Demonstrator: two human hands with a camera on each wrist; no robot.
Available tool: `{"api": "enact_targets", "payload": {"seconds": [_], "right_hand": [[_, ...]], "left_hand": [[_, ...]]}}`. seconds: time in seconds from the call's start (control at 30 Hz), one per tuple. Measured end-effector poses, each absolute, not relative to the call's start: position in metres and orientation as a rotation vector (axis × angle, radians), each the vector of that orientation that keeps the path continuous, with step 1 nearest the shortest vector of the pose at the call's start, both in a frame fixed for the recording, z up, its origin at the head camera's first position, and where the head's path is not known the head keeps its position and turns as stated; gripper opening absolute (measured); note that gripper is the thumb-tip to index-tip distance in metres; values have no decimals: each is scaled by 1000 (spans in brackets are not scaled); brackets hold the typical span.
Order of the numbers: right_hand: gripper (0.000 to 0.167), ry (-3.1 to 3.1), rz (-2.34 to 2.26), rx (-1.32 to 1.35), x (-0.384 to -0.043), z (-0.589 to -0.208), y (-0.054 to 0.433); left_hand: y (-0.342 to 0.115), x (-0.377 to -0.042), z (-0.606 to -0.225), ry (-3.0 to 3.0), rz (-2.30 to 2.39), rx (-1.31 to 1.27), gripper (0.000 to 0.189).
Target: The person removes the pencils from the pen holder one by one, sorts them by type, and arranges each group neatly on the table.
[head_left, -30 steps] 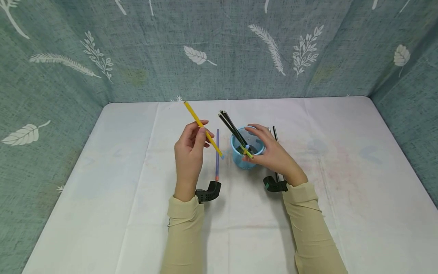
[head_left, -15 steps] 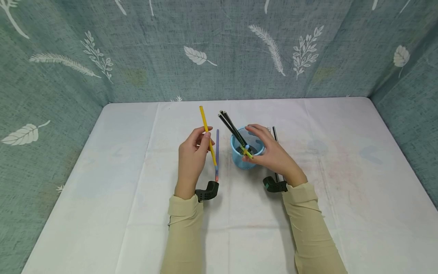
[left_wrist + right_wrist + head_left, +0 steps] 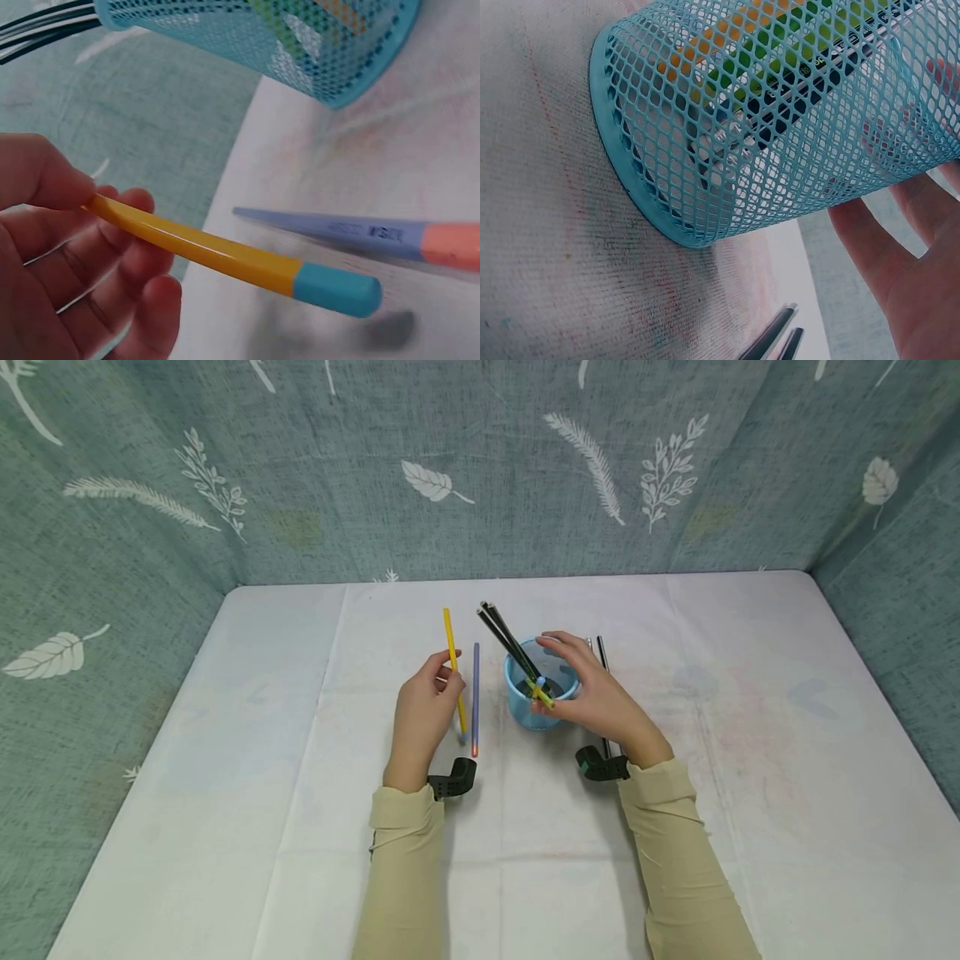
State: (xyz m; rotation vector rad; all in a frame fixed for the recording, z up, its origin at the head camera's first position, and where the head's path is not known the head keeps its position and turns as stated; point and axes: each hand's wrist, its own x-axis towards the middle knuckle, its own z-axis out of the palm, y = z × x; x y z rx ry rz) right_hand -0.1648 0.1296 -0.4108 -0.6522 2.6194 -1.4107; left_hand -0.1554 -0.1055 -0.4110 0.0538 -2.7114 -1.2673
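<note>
Grey-green curtain (image 3: pixel 480 435) printed with white leaves and sprigs hangs behind and to both sides of a white-covered bench (image 3: pixel 225 827), whose cloth shows creases and faint pinkish and bluish stains. At the left hand (image 3: pixel 426 714), the grip is pinched between thumb and index finger on a yellow pencil (image 3: pixel 217 253), close to the middle of its length; the other fingers bend loosely beneath. Its blue-capped end points toward the wearer, low over the bench. Just to the right, a violet pencil (image 3: pixel 476 693) with a coral end lies on the cloth, almost parallel to it.

At the right hand (image 3: pixel 600 697), the grip is clamped around a light-blue mesh cup (image 3: pixel 525 713), thumb on the near side and fingers on the far side. Several dark sticks (image 3: pixel 507 637) lean out of the cup to the left, and orange, green and black shafts show through the mesh. Beyond that hand lie two slim rods (image 3: pixel 603 653), partly hidden by it. Each wrist carries a black camera mount (image 3: pixel 453 778), next to a tan sleeve (image 3: pixel 405 877).
</note>
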Motion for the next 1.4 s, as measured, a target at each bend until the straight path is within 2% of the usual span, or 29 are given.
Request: {"api": "enact_targets", "payload": {"seconds": [0.4,1.4], "right_hand": [[79,2618,-1419,-653,-164,-410,131],[79,2614,-1391,-623,-165,-409,131]], "left_hand": [[-107,-157,-423,-2927,-1142,74,38],[-95,-160,-440,-3005,-888,118,51]]}}
